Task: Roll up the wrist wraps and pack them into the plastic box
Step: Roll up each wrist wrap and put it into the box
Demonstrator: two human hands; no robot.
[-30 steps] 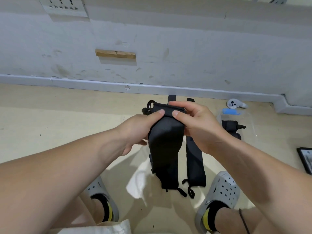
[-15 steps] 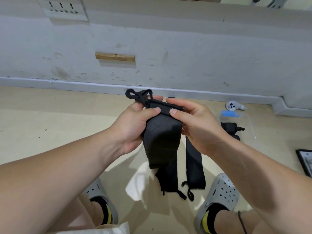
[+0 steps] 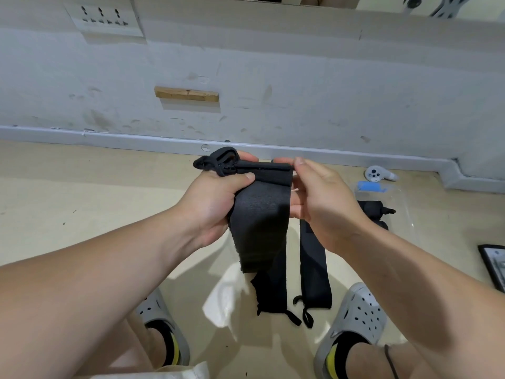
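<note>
Head view. Your left hand (image 3: 216, 198) grips the top left corner of the wrap (image 3: 259, 222), thumb across the front, fingers curled behind. The loop (image 3: 218, 160) sticks out above its knuckles. Your right hand (image 3: 325, 203) pinches the top right corner, thumb on top, fingers behind the cloth.

The wrap hangs between your hands, raised above the floor (image 3: 82, 201). Its top edge is folded over and runs left to right; its long axis drops toward you.

Judgement: rolling has barely begun, so the move turns on that axis. Roll down the length. Both hands are equally near, one on each end of the fold.

Two floor wraps (image 3: 314, 263) lie side by side below. The box (image 3: 401, 214) sits on the floor to your right, beyond the right hand, with a roll (image 3: 373, 209) inside. The right hand is nearer it.

Hard to see: the box walls are clear and faint, the hanging wrap covers much of the left floor wrap, and your left fingers are hidden behind the cloth.
</note>
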